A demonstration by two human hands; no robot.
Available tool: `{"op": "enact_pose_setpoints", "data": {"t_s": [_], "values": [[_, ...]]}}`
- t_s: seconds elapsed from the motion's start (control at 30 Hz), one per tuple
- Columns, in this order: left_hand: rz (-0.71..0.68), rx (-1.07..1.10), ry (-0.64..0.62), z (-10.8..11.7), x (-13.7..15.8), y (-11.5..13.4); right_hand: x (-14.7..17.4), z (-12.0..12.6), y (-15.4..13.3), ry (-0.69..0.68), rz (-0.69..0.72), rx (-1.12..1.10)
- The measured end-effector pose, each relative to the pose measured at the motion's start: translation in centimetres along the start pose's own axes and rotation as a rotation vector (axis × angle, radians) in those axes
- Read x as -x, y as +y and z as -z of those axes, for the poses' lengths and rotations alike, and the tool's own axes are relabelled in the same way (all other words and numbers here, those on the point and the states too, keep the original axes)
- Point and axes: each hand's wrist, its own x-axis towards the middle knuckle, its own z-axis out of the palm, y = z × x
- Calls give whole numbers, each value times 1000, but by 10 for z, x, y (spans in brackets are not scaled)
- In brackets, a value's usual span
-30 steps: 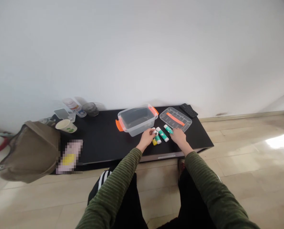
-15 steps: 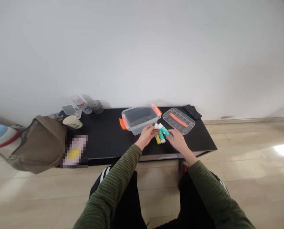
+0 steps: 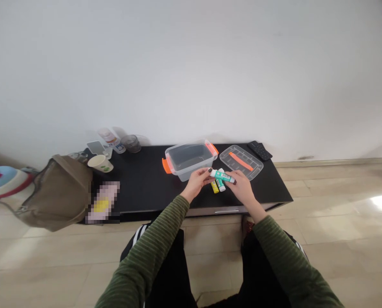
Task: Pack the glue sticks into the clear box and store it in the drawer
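A green-and-white glue stick is held level between my two hands above the front of the black cabinet top. My left hand pinches its white left end, and my right hand grips the right end. Just below them, another green-and-white stick lies beside a yellow one, both partly covered by the held stick. Behind my left hand stands a clear plastic box with orange latches, its top uncovered. Its clear lid with an orange handle lies to the right.
A black keypad-like object lies at the cabinet's right back corner. On the left are a paper cup, a glass, a white spray-like bottle and a brown bag. The wall rises directly behind.
The held glue stick has turned from a slant to nearly level, and its white left end now sits at my left fingertips. My hands have barely shifted; the view has moved slightly.
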Motion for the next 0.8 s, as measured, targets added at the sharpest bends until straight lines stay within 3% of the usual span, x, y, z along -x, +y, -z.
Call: {"op": "enact_pose_setpoints", "data": {"t_s": [0.47, 0.67, 0.73, 0.8], "values": [[-107, -142, -80, 3, 15, 13, 4, 0, -4, -125, -224, -296], [-142, -291, -116, 9, 17, 15, 7, -8, -9, -323, -395, -602], [-198, -411, -98, 10, 17, 19, 6, -11, -15, -381, -445, -690], [-345, -591, -15, 12, 19, 30, 3, -15, -22, -401, -491, -788]]}}
